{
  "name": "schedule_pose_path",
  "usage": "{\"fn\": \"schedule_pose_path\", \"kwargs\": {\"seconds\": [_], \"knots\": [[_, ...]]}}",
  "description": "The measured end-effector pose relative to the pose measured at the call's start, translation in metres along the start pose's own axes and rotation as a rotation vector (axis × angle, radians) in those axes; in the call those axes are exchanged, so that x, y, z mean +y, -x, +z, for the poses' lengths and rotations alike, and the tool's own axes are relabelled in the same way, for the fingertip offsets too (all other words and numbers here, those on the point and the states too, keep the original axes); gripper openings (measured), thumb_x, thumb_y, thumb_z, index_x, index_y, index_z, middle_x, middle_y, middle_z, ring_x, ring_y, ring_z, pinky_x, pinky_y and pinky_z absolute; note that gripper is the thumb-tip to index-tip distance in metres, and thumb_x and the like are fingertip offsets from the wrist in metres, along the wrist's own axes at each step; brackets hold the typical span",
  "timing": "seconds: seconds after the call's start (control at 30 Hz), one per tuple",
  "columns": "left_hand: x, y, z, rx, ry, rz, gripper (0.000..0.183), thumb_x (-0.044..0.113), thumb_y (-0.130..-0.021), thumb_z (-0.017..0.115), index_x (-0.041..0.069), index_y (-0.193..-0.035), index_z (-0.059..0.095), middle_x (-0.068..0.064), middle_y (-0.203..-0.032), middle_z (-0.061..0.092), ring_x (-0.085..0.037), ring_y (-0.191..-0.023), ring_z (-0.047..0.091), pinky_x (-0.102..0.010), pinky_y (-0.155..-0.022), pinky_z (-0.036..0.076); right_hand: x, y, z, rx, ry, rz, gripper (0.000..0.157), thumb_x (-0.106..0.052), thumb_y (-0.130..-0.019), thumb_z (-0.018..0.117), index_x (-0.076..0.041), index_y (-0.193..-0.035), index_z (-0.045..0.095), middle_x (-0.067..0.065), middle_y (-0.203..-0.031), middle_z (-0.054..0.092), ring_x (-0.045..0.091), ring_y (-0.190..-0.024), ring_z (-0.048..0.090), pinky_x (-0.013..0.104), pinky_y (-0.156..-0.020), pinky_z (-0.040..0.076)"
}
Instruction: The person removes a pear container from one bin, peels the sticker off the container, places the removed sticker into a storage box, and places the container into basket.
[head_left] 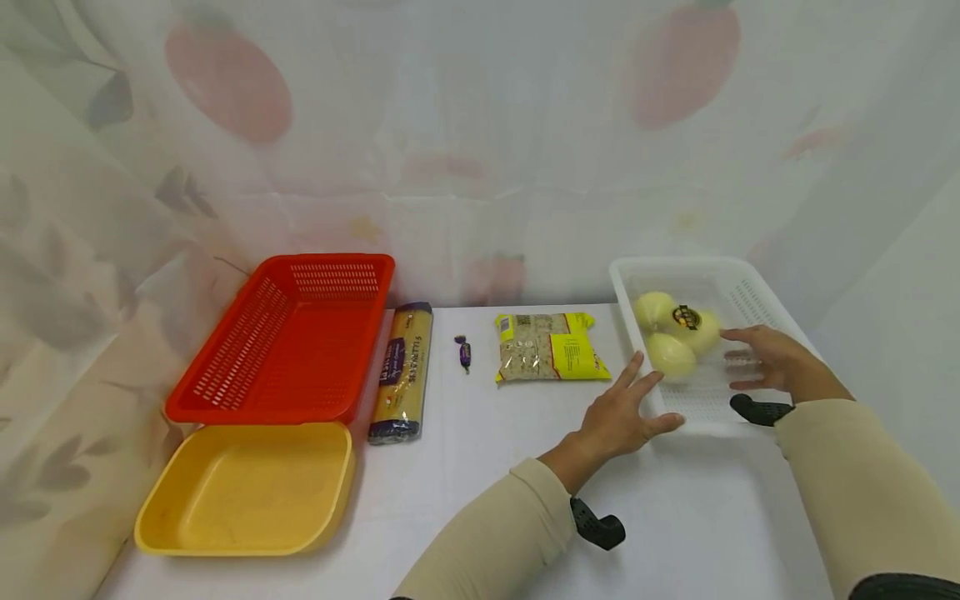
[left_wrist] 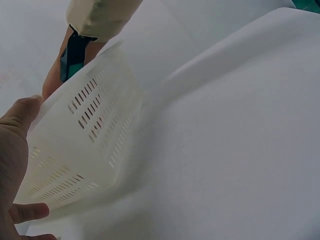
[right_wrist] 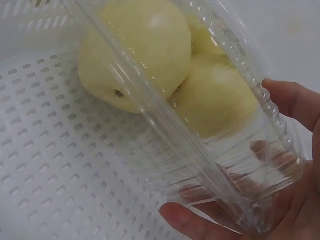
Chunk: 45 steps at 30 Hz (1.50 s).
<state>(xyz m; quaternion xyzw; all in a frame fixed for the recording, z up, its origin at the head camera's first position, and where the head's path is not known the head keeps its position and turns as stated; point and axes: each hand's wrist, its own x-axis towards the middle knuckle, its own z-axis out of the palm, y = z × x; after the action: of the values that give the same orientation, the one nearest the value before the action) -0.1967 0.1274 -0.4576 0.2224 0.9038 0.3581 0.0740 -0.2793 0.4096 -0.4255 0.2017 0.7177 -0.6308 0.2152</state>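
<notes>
Right grip [head_left: 783,362], spread wide, holds a clear fruit box [right_wrist: 189,130].

Perhaps a home: printed curtain [head_left: 465,108], table [head_left: 420,492].

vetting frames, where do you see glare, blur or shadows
Right wrist: white highlights along the clear ridged plastic container, pale yellow round fruit inside slightly blurred; left wrist: soft grey shadow beside the white perforated plastic basket; head: diffuse light, faint shadow right of the yellow rectangular plastic tub.
</notes>
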Motion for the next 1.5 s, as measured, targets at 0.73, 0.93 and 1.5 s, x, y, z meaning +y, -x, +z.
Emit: {"fn": "schedule_pose_path", "kwargs": {"seconds": [0.73,0.93,1.5], "knots": [[0.002,-0.001,0.001,-0.012,-0.001,0.008,0.071,0.065,-0.085,0.057,0.039,-0.148,0.037,0.020,-0.158,0.001,-0.018,-0.132,0.040,-0.033,-0.094,0.043,-0.003,0.015,-0.015,-0.038,-0.033,-0.075,0.046,-0.035,-0.093,0.065,-0.017,-0.115,0.030,0.029,-0.132,0.036,0.029,-0.092,0.062,0.059,-0.086,0.046],[0.001,-0.001,-0.001,-0.010,0.005,0.014,0.070,0.064,-0.085,0.058,0.038,-0.148,0.038,0.020,-0.158,0.001,-0.019,-0.131,0.040,-0.034,-0.093,0.044,-0.006,0.020,-0.018,-0.064,-0.103,-0.068,0.039,-0.032,-0.094,0.064,-0.017,-0.113,0.033,0.005,-0.095,0.060,0.029,-0.089,0.064,0.060,-0.087,0.045],[0.000,0.001,-0.001,-0.012,0.036,0.010,0.071,0.064,-0.086,0.058,0.038,-0.148,0.037,0.019,-0.158,0.002,-0.023,-0.132,0.040,-0.038,-0.094,0.044,-0.013,0.038,-0.019,-0.104,-0.180,-0.066,0.034,-0.028,-0.097,0.060,-0.017,-0.112,0.032,0.006,-0.094,0.061,0.029,-0.086,0.066,0.059,-0.085,0.047]]}}
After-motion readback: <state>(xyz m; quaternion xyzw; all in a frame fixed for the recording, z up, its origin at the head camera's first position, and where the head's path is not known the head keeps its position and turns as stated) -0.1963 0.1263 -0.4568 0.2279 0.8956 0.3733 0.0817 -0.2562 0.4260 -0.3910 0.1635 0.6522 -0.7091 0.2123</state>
